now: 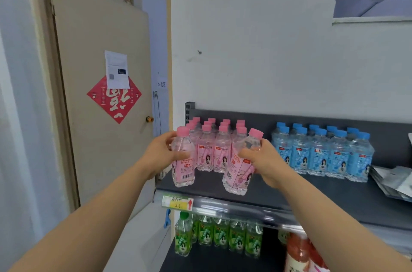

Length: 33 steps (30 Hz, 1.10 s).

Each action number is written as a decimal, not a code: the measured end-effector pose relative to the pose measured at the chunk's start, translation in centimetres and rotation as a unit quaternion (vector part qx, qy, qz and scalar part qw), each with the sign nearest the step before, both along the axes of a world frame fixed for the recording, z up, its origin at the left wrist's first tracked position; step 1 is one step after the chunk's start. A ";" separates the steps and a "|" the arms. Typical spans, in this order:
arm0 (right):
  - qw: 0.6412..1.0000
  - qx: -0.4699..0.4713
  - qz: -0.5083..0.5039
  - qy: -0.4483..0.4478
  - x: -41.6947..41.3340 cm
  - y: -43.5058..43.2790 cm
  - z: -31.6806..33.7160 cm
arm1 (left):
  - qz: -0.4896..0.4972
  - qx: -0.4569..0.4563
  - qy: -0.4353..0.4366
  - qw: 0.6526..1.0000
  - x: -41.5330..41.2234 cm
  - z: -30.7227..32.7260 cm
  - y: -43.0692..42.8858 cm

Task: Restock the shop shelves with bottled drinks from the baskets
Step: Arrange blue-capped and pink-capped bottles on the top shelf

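Observation:
My left hand (159,156) grips a pink-capped bottle (183,167) with a pink label, held upright over the left front of the dark top shelf (312,196). My right hand (266,163) grips a second pink bottle (239,173), tilted with its cap leaning right, just above the shelf front. Behind both stand several pink bottles in rows (214,144). The baskets are out of view.
Several blue-capped bottles (323,153) stand in rows to the right on the same shelf, with silver packets (394,180) at its far right. Green bottles (220,234) and a red-labelled bottle (298,251) fill the shelf below. A beige door (100,104) stands at the left.

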State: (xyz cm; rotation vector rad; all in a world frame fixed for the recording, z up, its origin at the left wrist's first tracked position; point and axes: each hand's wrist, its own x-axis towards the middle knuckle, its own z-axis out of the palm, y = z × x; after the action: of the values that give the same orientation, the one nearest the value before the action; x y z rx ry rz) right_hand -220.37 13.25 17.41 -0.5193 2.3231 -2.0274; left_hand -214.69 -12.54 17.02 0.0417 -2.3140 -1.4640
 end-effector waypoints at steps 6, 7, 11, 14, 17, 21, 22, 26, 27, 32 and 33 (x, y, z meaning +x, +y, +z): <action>0.999 0.007 -0.030 -0.010 -2.7 -2.4 0.7 | 0.021 -0.023 -0.017 0.999 -5.6 -1.0 -2.6; 0.999 0.005 -0.038 -0.011 -3.1 -2.8 0.8 | 0.039 -0.030 -0.013 0.999 -6.4 -1.3 -2.6; 0.998 -0.001 -0.062 -0.018 -4.0 -3.8 0.6 | 0.122 -0.086 -0.005 0.989 -8.7 -2.4 -2.5; 0.997 -0.005 -0.074 -0.029 -4.4 -4.0 0.2 | 0.169 -0.127 -0.003 0.977 -9.6 -3.2 -2.1; 0.996 -0.007 -0.083 -0.035 -4.7 -4.1 -0.1 | 0.208 -0.177 -0.014 0.962 -10.3 -3.6 -1.5; 0.995 -0.016 -0.095 -0.041 -5.1 -3.9 -0.4 | 0.227 -0.245 -0.002 0.943 -11.0 -3.8 -0.7; 0.994 -0.017 -0.097 -0.043 -5.2 -3.8 -0.6 | 0.226 -0.252 0.004 0.941 -11.1 -3.9 -0.6; 0.994 -0.018 -0.099 -0.052 -5.4 -3.6 -1.0 | 0.222 -0.247 0.018 0.943 -11.4 -4.0 -0.3; 0.994 -0.017 -0.098 -0.053 -5.5 -3.6 -1.1 | 0.222 -0.245 0.020 0.944 -11.4 -4.1 -0.2; 0.995 -0.001 -0.092 -0.043 -5.6 -4.4 -1.4 | 0.202 -0.226 -0.010 0.953 -11.3 -4.2 -0.4; 0.995 0.002 -0.089 -0.037 -5.7 -4.9 -1.5 | 0.188 -0.199 -0.020 0.962 -11.3 -4.1 -0.7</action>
State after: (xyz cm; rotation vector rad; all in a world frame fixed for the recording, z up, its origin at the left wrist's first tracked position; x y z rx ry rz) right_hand -226.09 8.40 15.92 -0.2391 2.4071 -2.0727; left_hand -226.02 -13.27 12.88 0.3772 -2.4200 -0.8072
